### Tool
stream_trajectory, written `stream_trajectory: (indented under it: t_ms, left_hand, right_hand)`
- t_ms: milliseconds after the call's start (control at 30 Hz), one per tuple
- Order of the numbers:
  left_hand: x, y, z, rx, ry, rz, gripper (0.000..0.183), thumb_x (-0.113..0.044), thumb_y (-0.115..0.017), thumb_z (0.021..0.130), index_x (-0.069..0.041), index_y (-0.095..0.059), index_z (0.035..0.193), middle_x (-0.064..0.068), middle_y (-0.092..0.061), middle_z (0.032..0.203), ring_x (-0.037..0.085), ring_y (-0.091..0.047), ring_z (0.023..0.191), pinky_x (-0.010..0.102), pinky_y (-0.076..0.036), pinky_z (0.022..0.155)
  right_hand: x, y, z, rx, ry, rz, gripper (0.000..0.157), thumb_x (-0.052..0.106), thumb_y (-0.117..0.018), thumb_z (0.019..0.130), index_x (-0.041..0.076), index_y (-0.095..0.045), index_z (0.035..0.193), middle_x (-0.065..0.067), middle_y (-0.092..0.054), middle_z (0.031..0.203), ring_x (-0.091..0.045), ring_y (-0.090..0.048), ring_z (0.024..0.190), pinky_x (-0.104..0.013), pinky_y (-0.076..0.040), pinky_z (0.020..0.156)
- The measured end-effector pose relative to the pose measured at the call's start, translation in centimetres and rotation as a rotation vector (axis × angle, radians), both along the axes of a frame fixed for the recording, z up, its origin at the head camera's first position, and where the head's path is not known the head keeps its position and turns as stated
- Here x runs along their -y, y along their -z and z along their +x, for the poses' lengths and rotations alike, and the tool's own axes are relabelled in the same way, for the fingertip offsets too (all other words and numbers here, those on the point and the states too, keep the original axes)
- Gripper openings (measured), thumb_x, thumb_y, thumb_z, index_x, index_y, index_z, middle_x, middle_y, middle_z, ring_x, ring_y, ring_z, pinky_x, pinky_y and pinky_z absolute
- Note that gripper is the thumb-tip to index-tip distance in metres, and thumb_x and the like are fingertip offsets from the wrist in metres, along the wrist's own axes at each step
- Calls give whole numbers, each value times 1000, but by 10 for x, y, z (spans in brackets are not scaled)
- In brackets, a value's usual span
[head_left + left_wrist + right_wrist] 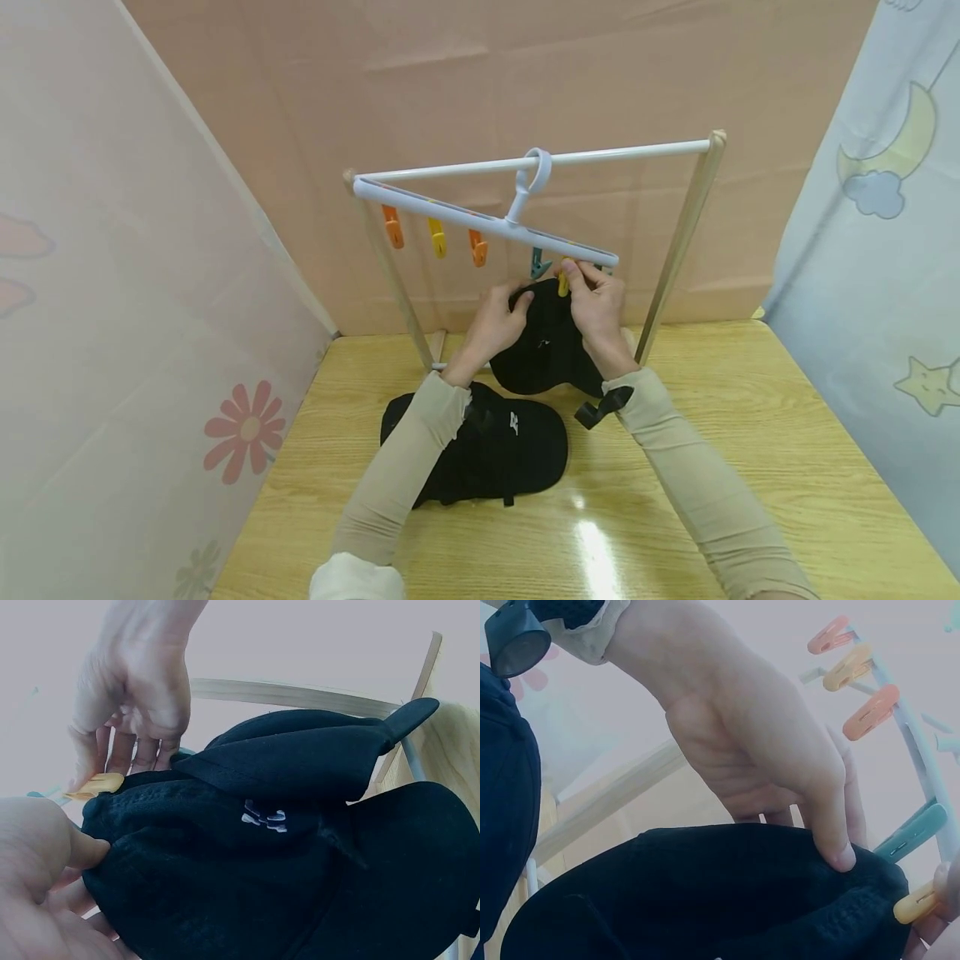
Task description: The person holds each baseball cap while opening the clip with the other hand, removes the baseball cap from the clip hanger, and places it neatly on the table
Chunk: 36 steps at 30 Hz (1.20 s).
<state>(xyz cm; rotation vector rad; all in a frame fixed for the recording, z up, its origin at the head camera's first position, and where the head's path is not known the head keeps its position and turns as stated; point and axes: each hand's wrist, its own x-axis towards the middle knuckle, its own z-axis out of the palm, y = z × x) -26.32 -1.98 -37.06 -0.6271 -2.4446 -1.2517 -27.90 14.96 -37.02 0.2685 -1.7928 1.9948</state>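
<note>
Near centre, my left hand (pixel 498 321) pinches a black cap (pixel 534 354), my right hand (pixel 602 310) a yellow clip (pixel 563 287) that bunched fabric could dislodge.

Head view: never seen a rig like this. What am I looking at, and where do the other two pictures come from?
There's no machine: a person works with two bare hands. The head picture comes from a camera worn on the head, looking forward and down. The other two come from cameras on each wrist, close to the work.

A rack stands on a table. A hanger hooks over its bar, with coloured clips along it. The left hand holds a black cap; the right hand pinches a yellow clip at its edge. At least one more cap lies on the table.
</note>
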Motion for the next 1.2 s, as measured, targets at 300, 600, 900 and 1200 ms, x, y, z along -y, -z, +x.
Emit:
stream_trajectory:
  t_ms: [300, 600, 900, 1200]
  left_hand:
    - [0, 0, 2, -10, 3, 11, 27, -8, -53, 112, 1, -73, 129, 18, -75, 129, 30, -72, 117, 41, -58, 101]
    - [-1, 1, 1, -32, 3, 11, 26, -8, -55, 111, 1, -74, 127, 17, -76, 126, 29, -73, 115, 39, -59, 100]
    - [0, 2, 1, -29, -2, 17, 27, -8, -55, 111, 1, -73, 129, 17, -75, 129, 30, -72, 118, 41, -58, 102]
    - [1, 3, 0, -15, 2, 10, 28, -7, -54, 111, 0, -73, 130, 16, -75, 130, 29, -72, 119, 42, -58, 103]
  right_hand:
    - [2, 0, -1, -21, 12, 3, 34, 25, -70, 105, -6, -81, 113, -25, -78, 101, -10, -70, 85, -19, -55, 76]
    - [5, 1, -2, -50, 44, -32, 32, 19, -71, 104, -12, -78, 113, 18, -75, 80, -22, -73, 91, -19, -56, 78]
    - [4, 2, -3, -56, 44, -40, 30, 20, -72, 104, -8, -80, 114, 10, -78, 85, -16, -74, 87, -20, -56, 77]
    - [4, 2, -4, -60, 42, -45, 31, 21, -73, 103, -7, -80, 113, -14, -79, 93, -13, -73, 85, -20, -56, 77]
